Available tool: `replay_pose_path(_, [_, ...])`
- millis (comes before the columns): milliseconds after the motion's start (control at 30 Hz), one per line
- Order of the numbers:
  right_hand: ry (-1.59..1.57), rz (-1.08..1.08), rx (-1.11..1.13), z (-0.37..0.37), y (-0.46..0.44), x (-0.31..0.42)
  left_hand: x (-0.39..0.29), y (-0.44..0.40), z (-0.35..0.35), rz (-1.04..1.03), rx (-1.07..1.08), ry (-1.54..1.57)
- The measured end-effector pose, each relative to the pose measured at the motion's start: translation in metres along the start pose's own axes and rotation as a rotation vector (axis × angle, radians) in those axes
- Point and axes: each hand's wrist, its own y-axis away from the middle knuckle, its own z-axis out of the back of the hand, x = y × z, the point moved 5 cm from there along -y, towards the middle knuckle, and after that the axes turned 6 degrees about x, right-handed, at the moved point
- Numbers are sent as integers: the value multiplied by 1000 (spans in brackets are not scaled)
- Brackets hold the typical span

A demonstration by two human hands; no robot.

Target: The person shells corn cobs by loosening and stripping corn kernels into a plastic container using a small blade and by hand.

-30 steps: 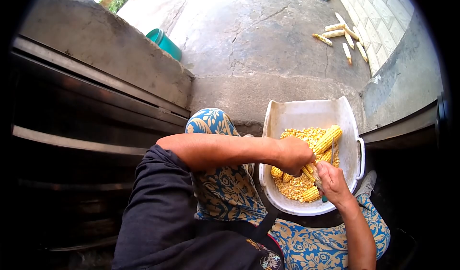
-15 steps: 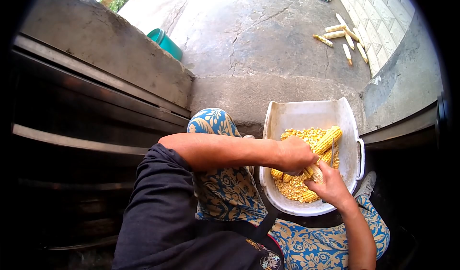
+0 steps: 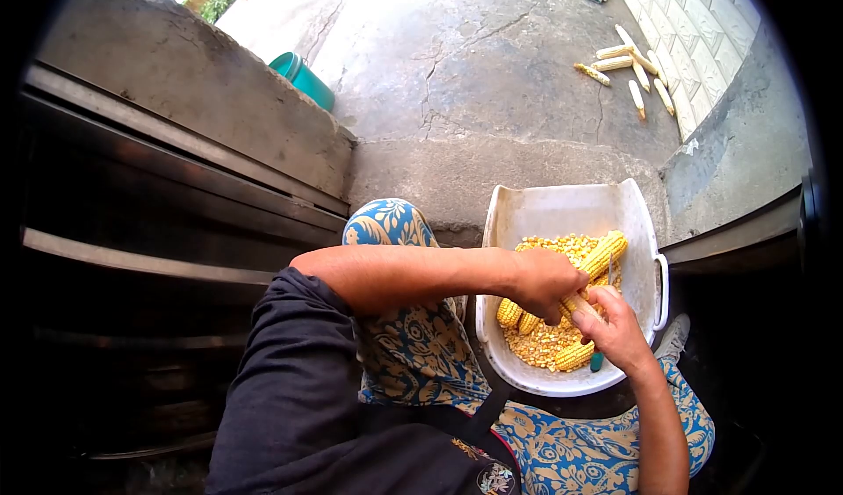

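A white plastic tub (image 3: pixel 562 198) holds loose yellow kernels (image 3: pixel 531 344) and several yellow corn cobs. Over its middle, my left hand (image 3: pixel 549 282) and my right hand (image 3: pixel 613 326) are closed on one partly stripped corn cob (image 3: pixel 575 304), the left on its upper left part and the right on its lower right part. Just above them lies a full yellow cob (image 3: pixel 603 254). A thin metal tool stands near the right hand, and a green handle (image 3: pixel 596 361) shows below that hand. Another cob (image 3: pixel 573 356) rests at the tub's lower side.
Several pale stripped cobs (image 3: pixel 637 98) lie on the concrete floor (image 3: pixel 492 82) at the upper right, by a tiled wall (image 3: pixel 694 38). A green bucket (image 3: pixel 303 82) stands beyond the low wall on the left. My knee (image 3: pixel 386 223) is left of the tub.
The right hand has shifted and turned on the cob, uncovering the green handle and the cob at the tub's lower side. The left hand still grips close beside it.
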Motion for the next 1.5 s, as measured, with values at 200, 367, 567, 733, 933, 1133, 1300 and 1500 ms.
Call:
replay_pose_path(200, [-27, -82, 31, 7, 4, 10, 2, -1, 15, 69, -17, -93])
replay_pose_path(367, [113, 84, -64, -3, 8, 20, 3, 0, 1, 89, 70, -105])
replay_pose_path(567, [81, 18, -20, -7, 8, 15, 5, 0, -2, 78, 91, -69])
replay_pose_path(733, [8, -15, -41, -5, 5, -1, 2, 0, -5, 52, 88, -70])
replay_pose_path(933, [-183, -77, 35, -6, 3, -3, 0, 0, -2, 48, 65, -98])
replay_pose_path(1133, [-358, -146, 216, -10, 2, -4, -4, 2, 2, 51, 38, -95])
replay_pose_path(1300, [-424, -184, 274, -9, 4, 1, -4, 3, 3, -13, -35, -135])
replay_pose_path(1500, [-266, -112, 214, -8, 2, 2, -4, 3, -2, -10, -12, -191])
